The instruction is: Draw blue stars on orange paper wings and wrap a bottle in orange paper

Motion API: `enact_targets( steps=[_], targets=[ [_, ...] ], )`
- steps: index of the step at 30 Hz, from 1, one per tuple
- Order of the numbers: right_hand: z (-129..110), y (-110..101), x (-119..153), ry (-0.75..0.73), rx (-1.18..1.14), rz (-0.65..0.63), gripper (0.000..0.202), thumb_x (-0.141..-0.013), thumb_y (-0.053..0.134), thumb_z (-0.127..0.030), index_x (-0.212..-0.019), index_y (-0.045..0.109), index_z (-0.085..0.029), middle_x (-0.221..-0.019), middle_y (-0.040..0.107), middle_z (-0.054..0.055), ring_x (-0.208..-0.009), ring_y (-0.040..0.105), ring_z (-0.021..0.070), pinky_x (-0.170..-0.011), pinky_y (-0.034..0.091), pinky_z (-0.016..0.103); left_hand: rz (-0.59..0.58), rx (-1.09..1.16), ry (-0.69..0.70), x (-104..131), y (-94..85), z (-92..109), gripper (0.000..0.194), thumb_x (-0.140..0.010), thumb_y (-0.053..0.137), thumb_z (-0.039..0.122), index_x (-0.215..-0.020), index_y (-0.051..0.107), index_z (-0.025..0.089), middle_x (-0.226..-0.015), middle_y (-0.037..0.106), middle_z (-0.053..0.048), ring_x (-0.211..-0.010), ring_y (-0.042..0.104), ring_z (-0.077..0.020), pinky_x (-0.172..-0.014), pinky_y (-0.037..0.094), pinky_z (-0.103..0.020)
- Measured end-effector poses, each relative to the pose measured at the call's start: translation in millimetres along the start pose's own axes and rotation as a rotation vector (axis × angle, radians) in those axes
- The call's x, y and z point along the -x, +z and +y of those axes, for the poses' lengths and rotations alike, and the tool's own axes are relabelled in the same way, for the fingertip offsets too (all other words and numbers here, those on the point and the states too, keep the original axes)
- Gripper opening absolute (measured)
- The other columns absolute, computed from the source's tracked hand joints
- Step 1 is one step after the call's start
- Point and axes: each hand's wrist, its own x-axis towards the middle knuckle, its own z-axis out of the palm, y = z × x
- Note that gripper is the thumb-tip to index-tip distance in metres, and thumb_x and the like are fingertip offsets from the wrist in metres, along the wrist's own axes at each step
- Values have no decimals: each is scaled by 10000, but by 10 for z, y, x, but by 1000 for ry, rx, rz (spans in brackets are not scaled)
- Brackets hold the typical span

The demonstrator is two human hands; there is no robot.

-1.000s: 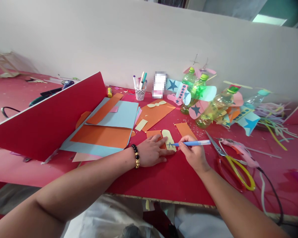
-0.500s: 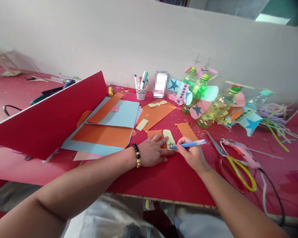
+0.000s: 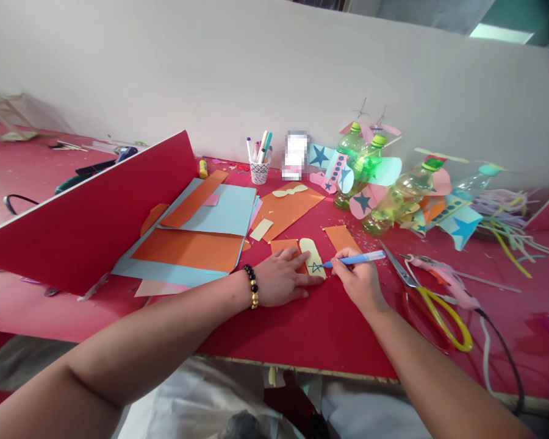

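A pale yellow paper piece [image 3: 309,249] with one rounded end lies on the red table [image 3: 302,341], and a blue star outline shows near its lower end. My left hand [image 3: 281,278] rests flat with fingers spread, its fingertips on the paper's left and lower edges. In my right hand [image 3: 357,281] is a blue marker [image 3: 359,258], pinched between the fingers, its tip at the right side of the star. Orange paper [image 3: 284,245] lies partly under my left fingers. Another orange strip [image 3: 343,236] is just beyond my right hand.
Large scissors [image 3: 412,286] and a pink glue gun [image 3: 446,280] with a cord lie at right. Decorated plastic bottles [image 3: 393,201] stand behind. Stacked coloured papers [image 3: 187,250], a red board [image 3: 100,219], a pen cup [image 3: 259,173] and a phone [image 3: 296,155] are left and back.
My right hand has shifted slightly right with the marker, and more of the star's blue lines shows. My left hand holds its place on the paper.
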Motion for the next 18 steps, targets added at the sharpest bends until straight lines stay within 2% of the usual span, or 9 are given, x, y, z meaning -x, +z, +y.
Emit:
enact_targets(
  steps=[7,13,18],
  targets=[
    [19,6,10,3,-28,7,158,-833,566,-312,-726,521,-204,-585,545,-23,-524,491,130,-521,375,254,11,-2,6,0,13,5,444,-958,395,479,-1399,385,433,-1518,254,-83,-1315,263,-371,-1022,307,-512],
    [1,19,18,-98,-119,-147,146,-869,543,-319,-778,539,-204,-686,562,-3,-640,541,147,-588,417,256,2,-8,1,5,13,3,459,-947,418,484,-1402,379,436,-1515,256,-57,-1318,257,-356,-1027,310,-515],
    [-8,26,17,-111,-95,-174,149,-875,543,-324,-787,548,-204,-695,564,-3,-652,537,148,-599,419,256,18,-13,8,2,27,-2,460,-950,410,485,-1405,379,426,-1515,258,-72,-1310,270,-360,-1027,309,-517]
  ],
)
